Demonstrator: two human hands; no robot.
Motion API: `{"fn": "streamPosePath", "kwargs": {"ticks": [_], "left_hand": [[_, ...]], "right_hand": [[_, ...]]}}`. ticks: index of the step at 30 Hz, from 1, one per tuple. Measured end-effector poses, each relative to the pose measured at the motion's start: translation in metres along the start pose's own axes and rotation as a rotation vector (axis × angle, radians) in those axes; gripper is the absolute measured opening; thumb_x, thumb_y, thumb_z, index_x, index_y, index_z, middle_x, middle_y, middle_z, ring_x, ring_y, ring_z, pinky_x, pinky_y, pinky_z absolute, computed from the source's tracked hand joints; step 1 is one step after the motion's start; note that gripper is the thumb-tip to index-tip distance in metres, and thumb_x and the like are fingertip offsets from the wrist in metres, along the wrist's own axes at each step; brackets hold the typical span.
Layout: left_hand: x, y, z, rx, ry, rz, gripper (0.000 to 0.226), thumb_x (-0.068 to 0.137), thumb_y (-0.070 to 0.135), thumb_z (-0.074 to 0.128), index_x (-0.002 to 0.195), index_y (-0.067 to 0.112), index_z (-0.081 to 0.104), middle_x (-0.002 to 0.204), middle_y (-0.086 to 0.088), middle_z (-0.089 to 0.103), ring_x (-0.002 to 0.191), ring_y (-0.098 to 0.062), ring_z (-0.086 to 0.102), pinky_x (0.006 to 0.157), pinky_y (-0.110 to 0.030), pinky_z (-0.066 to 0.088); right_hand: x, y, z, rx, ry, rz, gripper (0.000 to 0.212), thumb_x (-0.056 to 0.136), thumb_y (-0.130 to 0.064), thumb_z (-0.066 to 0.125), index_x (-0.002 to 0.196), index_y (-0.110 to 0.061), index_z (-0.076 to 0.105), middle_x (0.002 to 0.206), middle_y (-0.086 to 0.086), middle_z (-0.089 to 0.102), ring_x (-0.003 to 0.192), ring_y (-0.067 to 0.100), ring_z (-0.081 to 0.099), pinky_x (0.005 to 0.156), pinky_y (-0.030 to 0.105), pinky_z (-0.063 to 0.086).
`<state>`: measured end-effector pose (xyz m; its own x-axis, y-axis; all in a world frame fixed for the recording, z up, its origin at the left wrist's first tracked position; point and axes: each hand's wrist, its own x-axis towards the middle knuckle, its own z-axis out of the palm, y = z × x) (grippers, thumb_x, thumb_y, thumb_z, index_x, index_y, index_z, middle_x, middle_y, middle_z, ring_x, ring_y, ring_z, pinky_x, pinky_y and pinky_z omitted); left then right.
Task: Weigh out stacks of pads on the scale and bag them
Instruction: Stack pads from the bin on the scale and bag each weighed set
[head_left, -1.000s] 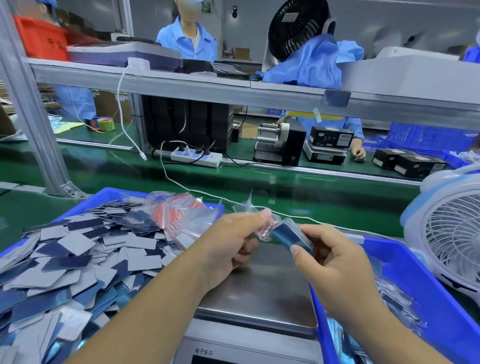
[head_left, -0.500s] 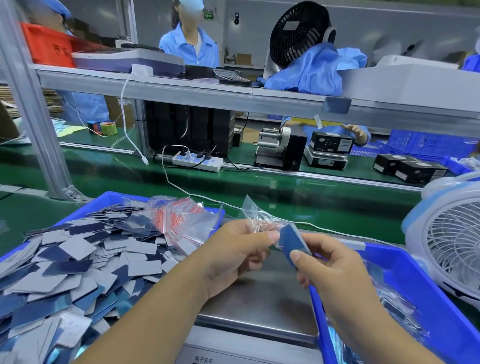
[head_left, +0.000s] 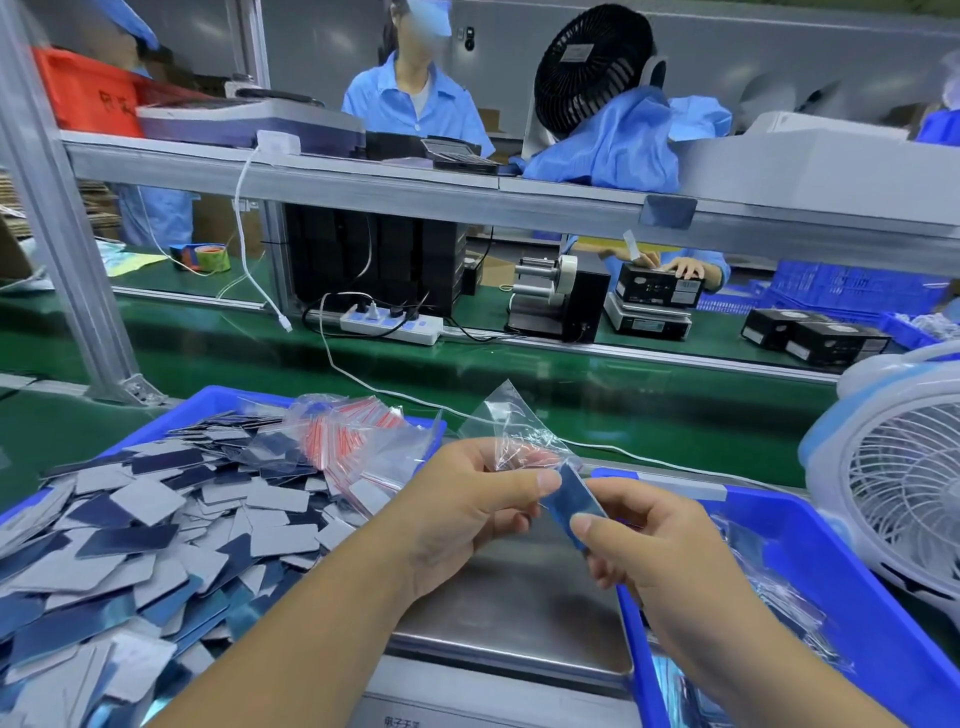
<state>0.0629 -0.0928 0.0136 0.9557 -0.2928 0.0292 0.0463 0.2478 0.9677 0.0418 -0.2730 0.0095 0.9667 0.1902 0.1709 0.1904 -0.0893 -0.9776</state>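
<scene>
Since half a second ago our view has tilted up a touch; the small stack of blue rectangular pads (head_left: 569, 499) has gone deeper into the mouth of the clear plastic zip bag (head_left: 511, 434), and our hands have barely shifted.

Left: the blue plastic bin (head_left: 218, 400) heaped with loose blue and grey rectangular pads (head_left: 150, 525). A bundle of empty clear zip bags with red seal strips (head_left: 358, 441) lies on the pile at the bin's far right corner.

Centre: our left hand (head_left: 467, 512) pinches the clear bag's mouth, thumb on the near side, other fingers curled behind. The bag's free end sticks up and away from us. All of this is held above the steel platform of the grey weighing scale (head_left: 524, 618).

Our right hand (head_left: 654, 545) pinches the stack's near end between thumb and fingers; the far end is inside the bag mouth, against the left thumb.

Right: a second blue plastic bin (head_left: 878, 623) holding filled clear bags (head_left: 779, 603), just beside the scale. Beyond it, a white and light-blue desk fan (head_left: 904, 488).
</scene>
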Motion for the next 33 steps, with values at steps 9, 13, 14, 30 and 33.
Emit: {"fn": "streamPosePath", "kwargs": {"ticks": [9, 13, 14, 30, 33], "left_hand": [[-0.003, 0.001, 0.003, 0.138, -0.019, -0.006, 0.012, 0.072, 0.019, 0.079, 0.082, 0.026, 0.079, 0.082, 0.001, 0.072, 0.069, -0.008, 0.060, 0.063, -0.017, 0.046], [0.001, 0.005, 0.001, -0.086, 0.083, 0.099, 0.014, 0.069, 0.012, 0.084, 0.075, 0.023, 0.080, 0.069, 0.003, 0.068, 0.058, -0.004, 0.057, 0.055, -0.015, 0.048], [0.001, 0.006, 0.001, -0.121, 0.089, 0.109, 0.012, 0.067, 0.013, 0.082, 0.074, 0.023, 0.080, 0.066, 0.004, 0.066, 0.056, -0.004, 0.057, 0.054, -0.015, 0.049], [-0.002, -0.007, 0.011, 0.040, -0.117, 0.095, 0.020, 0.068, 0.026, 0.082, 0.087, 0.025, 0.078, 0.079, -0.001, 0.070, 0.074, -0.011, 0.064, 0.069, -0.023, 0.048], [-0.003, -0.007, 0.008, 0.040, -0.127, 0.062, 0.025, 0.068, 0.023, 0.083, 0.092, 0.024, 0.079, 0.087, 0.004, 0.073, 0.081, -0.007, 0.065, 0.072, -0.021, 0.049]], "right_hand": [[-0.002, -0.001, 0.003, 0.042, 0.031, -0.010, 0.028, 0.075, -0.007, 0.077, 0.089, -0.031, 0.076, 0.071, 0.002, 0.070, 0.054, 0.015, 0.053, 0.053, 0.020, 0.047], [0.000, 0.000, 0.001, 0.160, 0.113, -0.012, 0.021, 0.068, -0.010, 0.076, 0.086, -0.021, 0.073, 0.079, 0.004, 0.070, 0.060, 0.020, 0.063, 0.057, 0.025, 0.053], [0.001, 0.000, 0.001, 0.146, 0.126, -0.029, 0.017, 0.072, -0.005, 0.078, 0.082, -0.017, 0.071, 0.075, 0.006, 0.068, 0.058, 0.020, 0.062, 0.056, 0.024, 0.053], [-0.009, -0.004, 0.011, 0.213, 0.055, -0.175, 0.024, 0.074, -0.004, 0.077, 0.091, -0.021, 0.080, 0.064, 0.012, 0.066, 0.057, 0.018, 0.059, 0.051, 0.025, 0.047], [-0.006, -0.005, 0.010, 0.128, 0.097, -0.163, 0.011, 0.073, -0.015, 0.081, 0.082, -0.022, 0.078, 0.059, 0.001, 0.063, 0.056, 0.011, 0.054, 0.053, 0.019, 0.045]]}}
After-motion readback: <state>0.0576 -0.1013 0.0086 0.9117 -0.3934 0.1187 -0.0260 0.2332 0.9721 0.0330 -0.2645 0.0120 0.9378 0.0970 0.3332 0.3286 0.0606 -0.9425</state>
